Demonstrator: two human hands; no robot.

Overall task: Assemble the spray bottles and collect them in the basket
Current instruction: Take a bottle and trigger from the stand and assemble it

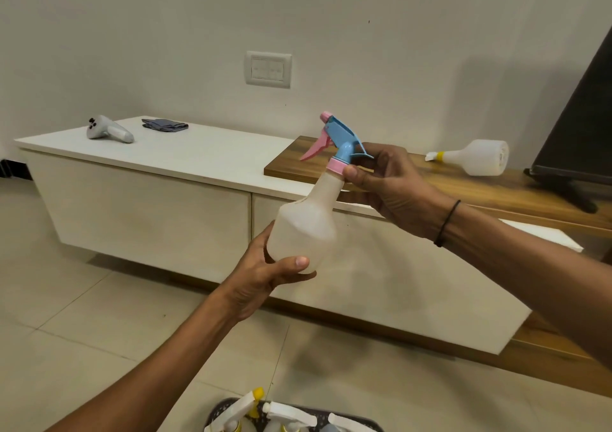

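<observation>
White wall, tiled floor; long white cabinet (149, 163) with wooden top (463, 186). Left hand (265, 272) grips translucent bottle (304, 219) mid-air; right hand (387, 186) pinches its pink collar (337, 165) under blue trigger head (344, 140). Second bottle (480, 157) lies sideways. Basket (364, 423) cut off below, contents unclear.

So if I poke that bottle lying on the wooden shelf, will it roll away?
Probably, yes. The bottle lies on its side on the wooden shelf, and its body looks round, so a poke could roll it. It looks empty and see-through, so it is likely light. Its narrow neck may make it curve rather than roll straight.
</observation>
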